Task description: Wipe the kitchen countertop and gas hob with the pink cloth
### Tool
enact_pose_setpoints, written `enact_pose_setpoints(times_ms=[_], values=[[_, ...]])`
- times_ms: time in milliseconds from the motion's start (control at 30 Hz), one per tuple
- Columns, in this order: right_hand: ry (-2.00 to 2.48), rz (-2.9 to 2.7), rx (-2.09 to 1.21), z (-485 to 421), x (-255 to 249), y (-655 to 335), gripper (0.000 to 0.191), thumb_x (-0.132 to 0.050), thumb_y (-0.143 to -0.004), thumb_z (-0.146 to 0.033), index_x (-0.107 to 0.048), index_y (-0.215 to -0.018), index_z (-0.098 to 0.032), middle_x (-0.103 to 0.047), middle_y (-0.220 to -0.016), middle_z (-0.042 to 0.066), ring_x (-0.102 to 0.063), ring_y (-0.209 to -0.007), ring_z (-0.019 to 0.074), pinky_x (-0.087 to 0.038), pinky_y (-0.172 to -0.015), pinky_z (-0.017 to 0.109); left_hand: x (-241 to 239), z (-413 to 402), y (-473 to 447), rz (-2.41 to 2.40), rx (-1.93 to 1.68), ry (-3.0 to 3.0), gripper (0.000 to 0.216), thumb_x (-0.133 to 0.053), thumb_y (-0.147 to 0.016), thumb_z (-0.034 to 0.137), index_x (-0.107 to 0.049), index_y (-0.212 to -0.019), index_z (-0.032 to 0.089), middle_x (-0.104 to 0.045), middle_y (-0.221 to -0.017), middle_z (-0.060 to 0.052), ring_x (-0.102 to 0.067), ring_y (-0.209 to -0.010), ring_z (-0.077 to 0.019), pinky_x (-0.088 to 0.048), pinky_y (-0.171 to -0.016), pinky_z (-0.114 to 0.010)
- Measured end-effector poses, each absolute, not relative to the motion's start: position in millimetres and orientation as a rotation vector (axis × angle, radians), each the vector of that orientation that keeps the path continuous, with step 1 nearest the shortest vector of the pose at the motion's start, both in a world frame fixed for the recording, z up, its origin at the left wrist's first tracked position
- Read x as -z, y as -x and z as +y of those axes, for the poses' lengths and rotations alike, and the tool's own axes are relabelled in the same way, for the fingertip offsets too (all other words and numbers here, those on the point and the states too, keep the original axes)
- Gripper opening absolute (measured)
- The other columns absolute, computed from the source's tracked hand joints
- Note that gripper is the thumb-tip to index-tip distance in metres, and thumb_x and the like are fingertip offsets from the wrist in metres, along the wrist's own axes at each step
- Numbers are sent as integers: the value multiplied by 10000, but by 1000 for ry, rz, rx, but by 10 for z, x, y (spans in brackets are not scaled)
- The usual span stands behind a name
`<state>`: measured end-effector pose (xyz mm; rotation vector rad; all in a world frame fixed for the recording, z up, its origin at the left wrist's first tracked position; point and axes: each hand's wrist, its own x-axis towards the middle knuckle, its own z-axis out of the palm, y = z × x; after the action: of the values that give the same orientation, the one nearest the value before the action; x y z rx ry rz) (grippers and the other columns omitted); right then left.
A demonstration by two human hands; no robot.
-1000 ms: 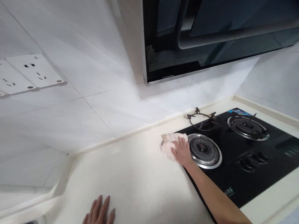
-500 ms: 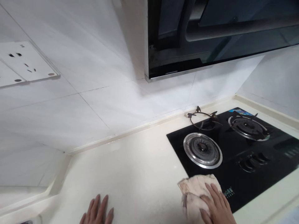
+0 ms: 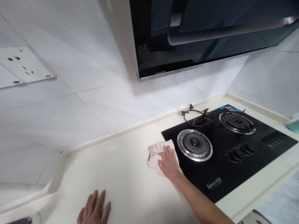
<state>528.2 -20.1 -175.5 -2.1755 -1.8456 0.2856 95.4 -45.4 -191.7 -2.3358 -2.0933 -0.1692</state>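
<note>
Along the hob (image 3: pixel 217 166), your right fingers (image 3: pixel 167 152) spread over the cloth (image 3: pixel 154 155); press evenly; left fingers (image 3: pixel 92 201), splayed, hold nothing.

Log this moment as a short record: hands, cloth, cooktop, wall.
left hand: palm down on the pale counter
right hand: spread over the cloth
cloth: crumpled, overlapping the cooktop's left edge
cooktop: black, two burners
pan support: off the left burner, behind it
wall: socket plates left, dark range hood above cooktop
</note>
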Motion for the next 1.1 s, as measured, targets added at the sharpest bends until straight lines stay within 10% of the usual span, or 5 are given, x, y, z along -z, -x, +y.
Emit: enact_pose_setpoints(times_ms=[333,767,1100], values=[[1653,-2271,-230,-1743,2101,-5467,390,-606,-933,-410,-674,-1293,-277,-358,-1683,96,-208,-1590,344,-259,-1258,582,1831,-506,-1225,-2255,77,2278,588,-331,-1013,467,-536,-1491,194,-380,-1676,-168,-260,-1589,-342,-213,-1260,-632],[1908,-2144,-406,-155,1937,-4406,554,-546,-981,-485,-529,-1515,-337,-171,-1748,99,-58,-1596,448,-72,-1234,719,1827,-574,-1303,-2247,193,2249,528,-411,-1027,464,-561,-1462,205,-417,-1654,-162,-282,-1573,-361,-219,-1257,-639],[1083,-2621,-667,-1441,1832,-4694,436,-629,-939,-486,-625,-1364,-390,-310,-1711,-13,-199,-1595,295,-123,-1302,581,1822,-594,-1310,-2259,196,2245,505,-406,-1036,446,-566,-1456,216,-419,-1655,-153,-292,-1569,-355,-229,-1252,-635]])
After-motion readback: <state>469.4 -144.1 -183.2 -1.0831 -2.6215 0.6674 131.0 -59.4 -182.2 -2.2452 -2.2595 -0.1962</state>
